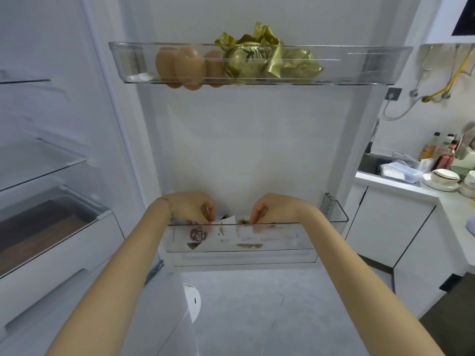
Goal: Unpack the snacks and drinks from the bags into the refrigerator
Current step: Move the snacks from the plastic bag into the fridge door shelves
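White plastic fills most of what we see: the inner face of the open refrigerator door point(257, 150) rises straight ahead of both hands. Off to the side of the left hand point(191, 208) lies the refrigerator's inside, with glass shelves point(38, 170) and a drawer point(51, 219) below them. Out beyond the right hand point(272, 209) a kitchen counter point(401, 185) carries stacked dishes point(444, 177) and some bottles point(446, 155).

High above the hands a clear upper bin point(359, 62) spans the door. Directly under the hands sits a clear lower bin point(282, 250), and we reach down into it with both arms, the hands a little apart.

Inside the upper bin, crumpled gold wrappers point(252, 60) lie just beside a few brown eggs point(180, 66).

The snack packets point(228, 231) are in the lower bin, between and beneath our fingers, mostly white; one under the left hand bears a round red-brown mark. Our left hand curls over and pinches the top of a white packet between thumb and fingers. Our right hand bends its fingers down behind the bin's front wall onto the packets; whether it grips one we cannot tell.
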### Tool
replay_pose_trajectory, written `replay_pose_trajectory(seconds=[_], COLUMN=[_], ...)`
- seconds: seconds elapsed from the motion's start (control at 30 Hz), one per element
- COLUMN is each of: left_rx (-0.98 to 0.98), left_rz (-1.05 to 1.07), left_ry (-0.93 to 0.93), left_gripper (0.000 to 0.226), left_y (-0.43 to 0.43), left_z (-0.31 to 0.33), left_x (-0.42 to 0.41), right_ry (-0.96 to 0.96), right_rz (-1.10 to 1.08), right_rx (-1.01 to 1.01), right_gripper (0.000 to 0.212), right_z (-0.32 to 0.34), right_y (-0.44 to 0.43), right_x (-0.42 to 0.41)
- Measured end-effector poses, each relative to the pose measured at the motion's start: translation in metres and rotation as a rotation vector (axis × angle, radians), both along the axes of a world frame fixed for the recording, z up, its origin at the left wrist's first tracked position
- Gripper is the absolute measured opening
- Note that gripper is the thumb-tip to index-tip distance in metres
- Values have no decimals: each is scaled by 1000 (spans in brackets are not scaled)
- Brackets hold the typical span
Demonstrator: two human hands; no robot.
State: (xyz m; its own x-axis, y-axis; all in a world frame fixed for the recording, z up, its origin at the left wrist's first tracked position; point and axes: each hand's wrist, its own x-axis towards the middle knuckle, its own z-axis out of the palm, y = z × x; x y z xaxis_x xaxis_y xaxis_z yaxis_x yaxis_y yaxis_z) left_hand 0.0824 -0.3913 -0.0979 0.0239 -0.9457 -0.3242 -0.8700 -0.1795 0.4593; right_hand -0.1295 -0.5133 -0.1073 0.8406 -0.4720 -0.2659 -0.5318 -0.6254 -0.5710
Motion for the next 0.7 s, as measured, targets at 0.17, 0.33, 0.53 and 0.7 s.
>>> replay_pose_trajectory(seconds=[0.17,0.33,0.53,0.7], left_rx=[-31,-261,-659,-847], left_rz=[9,154,164,21], left_ry=[-75,35,-148,-226], left_gripper=[7,26,43,68], left_y=[5,17,20,13], left_z=[-1,-5,-14,-14], left_x=[-9,-18,-38,-75], right_ry=[-6,-283,-422,-456], right_rz=[-20,-125,-274,-406], right_rx=[2,-74,-459,-632], right_gripper=[8,19,47,65], right_z=[-5,-3,1,2], right_y=[1,12,33,48], right_x=[2,-9,-36,-70])
